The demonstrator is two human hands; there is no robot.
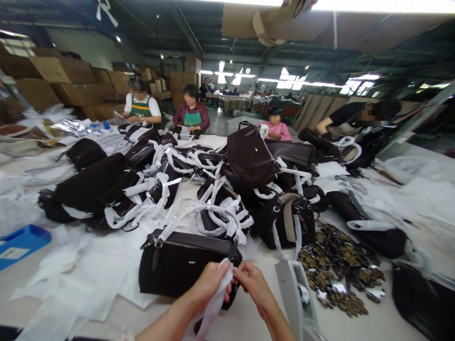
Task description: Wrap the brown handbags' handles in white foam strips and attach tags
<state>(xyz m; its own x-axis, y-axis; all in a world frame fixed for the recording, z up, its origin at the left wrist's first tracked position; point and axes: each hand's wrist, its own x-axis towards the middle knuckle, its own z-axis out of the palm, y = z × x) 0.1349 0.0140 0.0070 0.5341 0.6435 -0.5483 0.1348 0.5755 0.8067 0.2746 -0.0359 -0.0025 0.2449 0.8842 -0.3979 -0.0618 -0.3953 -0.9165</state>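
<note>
- The nearest bag [174, 265] is lying toward the near edge of the table [138, 312]; its arched handle [181, 215] is already showing white wrapping.
- The left hand [215, 279] is closing its fingers around a white strip [212, 305] by the bag's right end; whether a strap is running inside, I cannot tell.
- The right hand [250, 279] is bringing thumb and forefinger together, seemingly pinching the strip's edge; the exact contact is too small to tell.
- The strip's lower end is hanging free below the left hand, so this part is looking unfinished.
- Counting: two hands are working on one bag.
- One blue tray [30, 239] is sitting toward the table's left edge, and one grey holder [289, 279] is standing toward the near edge.
- Four co-workers [192, 118] are working around the far side and right.
- The heaped bags [249, 154], white sheets [88, 274] and brown-gold pieces [341, 270] are overlapping too much for counting.
</note>
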